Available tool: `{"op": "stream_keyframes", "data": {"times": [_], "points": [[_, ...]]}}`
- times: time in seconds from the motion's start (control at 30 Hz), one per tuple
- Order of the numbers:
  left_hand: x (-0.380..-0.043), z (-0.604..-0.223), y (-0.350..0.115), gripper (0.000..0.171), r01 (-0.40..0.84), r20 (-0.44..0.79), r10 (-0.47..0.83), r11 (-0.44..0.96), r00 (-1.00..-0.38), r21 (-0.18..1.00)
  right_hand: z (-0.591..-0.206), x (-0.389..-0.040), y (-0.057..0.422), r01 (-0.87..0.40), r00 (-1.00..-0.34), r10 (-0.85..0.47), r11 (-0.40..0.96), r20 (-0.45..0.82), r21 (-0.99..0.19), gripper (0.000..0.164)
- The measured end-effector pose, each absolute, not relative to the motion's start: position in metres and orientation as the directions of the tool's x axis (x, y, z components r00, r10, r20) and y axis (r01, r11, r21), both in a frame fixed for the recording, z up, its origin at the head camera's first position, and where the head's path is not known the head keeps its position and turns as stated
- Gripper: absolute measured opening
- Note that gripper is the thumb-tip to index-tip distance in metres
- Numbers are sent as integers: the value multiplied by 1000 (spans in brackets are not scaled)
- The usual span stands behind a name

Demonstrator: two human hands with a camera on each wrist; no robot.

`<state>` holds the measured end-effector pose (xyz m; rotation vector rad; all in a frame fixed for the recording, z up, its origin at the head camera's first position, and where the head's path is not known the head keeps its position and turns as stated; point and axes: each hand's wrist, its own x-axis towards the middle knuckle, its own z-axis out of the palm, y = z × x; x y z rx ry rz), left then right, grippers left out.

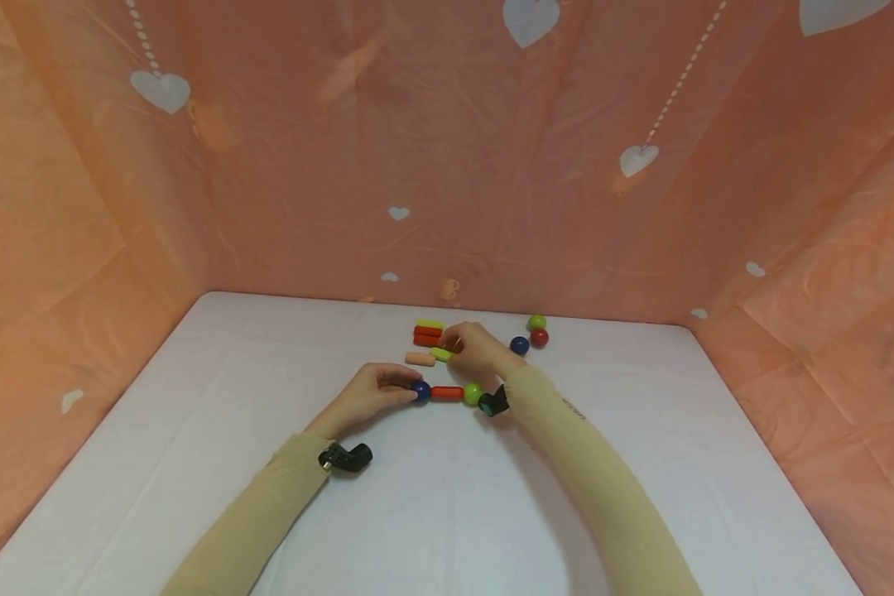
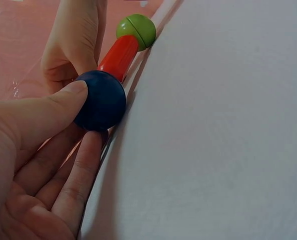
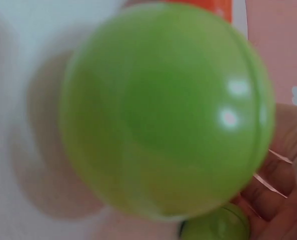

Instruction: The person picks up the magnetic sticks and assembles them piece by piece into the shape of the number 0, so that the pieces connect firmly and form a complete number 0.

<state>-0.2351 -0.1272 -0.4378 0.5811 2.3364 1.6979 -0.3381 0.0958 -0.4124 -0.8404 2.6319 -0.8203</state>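
Observation:
A blue ball (image 1: 420, 391), a red rod (image 1: 447, 393) and a green ball (image 1: 473, 393) form one joined row on the table. My left hand (image 1: 372, 396) pinches the blue ball (image 2: 101, 100), thumb on its near side. Beyond that row, my right hand (image 1: 478, 348) pinches the right end of a yellow-green rod (image 1: 441, 354), which lies slightly tilted. In the right wrist view the green ball (image 3: 163, 110) fills most of the picture and hides the right fingertips. Next to the yellow-green rod lies a peach rod (image 1: 420, 359).
Behind the peach rod are two red rods (image 1: 427, 340) and another yellow-green rod (image 1: 429, 324). Farther right sit a loose blue ball (image 1: 519, 345), a red ball (image 1: 540, 338) and a green ball (image 1: 537, 323). A pink-orange cloth (image 1: 447, 165) encloses the white table (image 1: 417, 513).

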Motion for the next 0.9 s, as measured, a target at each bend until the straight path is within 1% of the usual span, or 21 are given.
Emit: {"op": "stream_keyframes", "data": {"times": [0.13,0.23,0.37,0.5,0.67,0.8,0.9], "points": [[-235,-438,-127,32,182,62,419,253,-906,950,-411,-337,96,-464,-797,-601,676,-64,-573,30],[-234,-437,-127,33,184,60,422,260,-905,948,-409,-335,99,-431,-819,-569,694,-74,-576,27],[-233,-434,-127,33,198,61,422,288,-905,937,-404,-334,104,-388,-843,-535,683,-62,-619,28],[-234,-435,-127,32,201,63,417,295,-907,934,-397,-333,110,-383,-846,-533,625,-13,-680,30],[-246,-454,-129,33,186,57,405,284,-912,941,-388,-325,119,-365,-851,-524,537,38,-761,31],[-252,-465,-130,33,182,58,406,273,-912,945,-382,-313,126,-308,-866,-498,463,43,-831,33],[-252,-466,-131,32,184,62,407,268,-911,946,-380,-300,131,-230,-879,-476,414,6,-881,35]]}}
